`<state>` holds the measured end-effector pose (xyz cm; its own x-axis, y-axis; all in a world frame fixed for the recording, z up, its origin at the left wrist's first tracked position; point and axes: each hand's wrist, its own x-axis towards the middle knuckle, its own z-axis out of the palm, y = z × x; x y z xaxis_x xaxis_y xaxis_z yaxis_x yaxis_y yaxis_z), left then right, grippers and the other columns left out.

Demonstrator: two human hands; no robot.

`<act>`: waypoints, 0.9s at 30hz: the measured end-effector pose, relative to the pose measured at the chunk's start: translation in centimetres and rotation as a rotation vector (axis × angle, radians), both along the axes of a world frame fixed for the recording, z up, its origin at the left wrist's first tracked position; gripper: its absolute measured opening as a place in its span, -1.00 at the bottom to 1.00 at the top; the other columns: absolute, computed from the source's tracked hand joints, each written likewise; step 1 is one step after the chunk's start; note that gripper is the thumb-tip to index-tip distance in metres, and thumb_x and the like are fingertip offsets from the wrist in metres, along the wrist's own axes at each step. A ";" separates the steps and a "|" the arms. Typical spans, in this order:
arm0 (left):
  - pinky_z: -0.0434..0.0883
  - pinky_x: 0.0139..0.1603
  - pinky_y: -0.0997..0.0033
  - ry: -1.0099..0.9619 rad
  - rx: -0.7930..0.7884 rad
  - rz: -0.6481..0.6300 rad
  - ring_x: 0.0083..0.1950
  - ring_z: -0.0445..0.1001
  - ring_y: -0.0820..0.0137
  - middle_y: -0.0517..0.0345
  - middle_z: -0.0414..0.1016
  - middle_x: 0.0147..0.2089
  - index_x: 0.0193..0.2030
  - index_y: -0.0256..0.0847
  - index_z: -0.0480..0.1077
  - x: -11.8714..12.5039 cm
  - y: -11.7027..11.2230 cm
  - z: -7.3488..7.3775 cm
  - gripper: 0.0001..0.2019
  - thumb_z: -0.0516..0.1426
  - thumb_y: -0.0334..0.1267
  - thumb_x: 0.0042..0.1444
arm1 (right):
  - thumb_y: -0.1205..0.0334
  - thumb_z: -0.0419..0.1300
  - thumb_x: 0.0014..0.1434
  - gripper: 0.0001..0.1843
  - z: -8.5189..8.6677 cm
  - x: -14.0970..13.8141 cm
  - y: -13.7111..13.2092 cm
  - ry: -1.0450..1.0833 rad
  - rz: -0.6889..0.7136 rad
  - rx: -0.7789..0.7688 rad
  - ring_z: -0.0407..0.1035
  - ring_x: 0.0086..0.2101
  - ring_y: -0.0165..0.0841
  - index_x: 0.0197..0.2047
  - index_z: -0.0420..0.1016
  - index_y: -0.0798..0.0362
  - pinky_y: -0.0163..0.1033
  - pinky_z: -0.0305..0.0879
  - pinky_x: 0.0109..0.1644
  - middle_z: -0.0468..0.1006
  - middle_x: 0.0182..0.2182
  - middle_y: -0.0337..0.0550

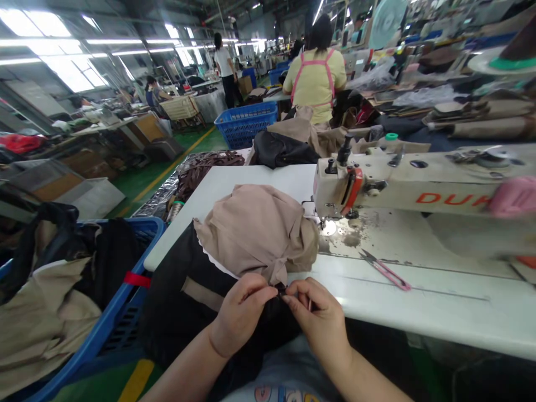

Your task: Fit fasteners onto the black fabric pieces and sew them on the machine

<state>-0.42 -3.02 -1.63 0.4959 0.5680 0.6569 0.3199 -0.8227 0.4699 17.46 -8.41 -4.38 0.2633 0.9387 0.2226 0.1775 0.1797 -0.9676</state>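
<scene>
A bundle of beige fabric (255, 223) joined to black material (171, 279) lies over the front edge of the white sewing table (444, 312). My left hand (247, 307) pinches a small dark piece at the near edge of the bundle. Close beside it, my right hand (316, 312) pinches the same dark piece from the other side, fingertips nearly meeting. Exactly what this piece is stays too small to tell. To the right of the bundle stands a sewing machine (389, 181), its needle area lit. Pink-handled scissors (387, 271) lie on the table.
A blue basket (142, 229) of beige and black pieces stands at left. Another blue basket (247, 120) is on the floor ahead. Dark strips (205, 170) and a black piece (285, 149) lie beyond the table. A person in a yellow top (314, 72) faces away ahead.
</scene>
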 end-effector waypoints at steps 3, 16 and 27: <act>0.58 -0.15 0.44 -0.036 -0.047 0.016 -0.18 0.55 0.41 0.12 0.51 -0.22 -0.04 -0.18 0.54 -0.1 -0.1 -0.9 -0.84 0.16 -0.44 0.33 | 0.19 0.33 0.20 -0.90 0.0 0.1 0.0 0.003 -0.001 -0.016 0.16 -0.53 -0.43 -0.35 0.59 0.00 -0.30 0.12 -0.44 0.24 -0.54 -0.35; 0.58 -0.08 0.32 -0.024 -0.025 0.065 -0.15 0.55 0.36 0.13 0.54 -0.23 -0.08 -0.14 0.54 -0.5 0.4 -2.4 -0.88 0.20 -0.38 0.31 | 0.09 0.15 0.33 -0.80 1.3 1.8 -0.9 0.027 0.014 -0.171 0.21 -0.45 -0.37 -0.18 0.51 0.03 -0.27 0.21 -0.34 0.25 -0.49 -0.32; 0.57 -0.09 0.33 0.051 0.111 0.002 -0.14 0.52 0.36 0.09 0.50 -0.20 -0.02 -0.16 0.52 -0.2 0.5 -1.2 -0.76 0.16 -0.53 0.28 | 0.17 -0.01 0.41 -0.71 1.0 2.0 -1.0 -0.026 0.083 -0.169 0.45 -0.22 -0.28 0.02 0.48 0.02 -0.21 0.39 -0.11 0.53 -0.27 -0.12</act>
<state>-0.64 -2.50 -2.81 0.5294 0.4942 0.6896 0.3425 -0.8681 0.3592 19.45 -9.37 -3.41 0.1800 0.9814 0.0662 0.1947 0.0304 -0.9804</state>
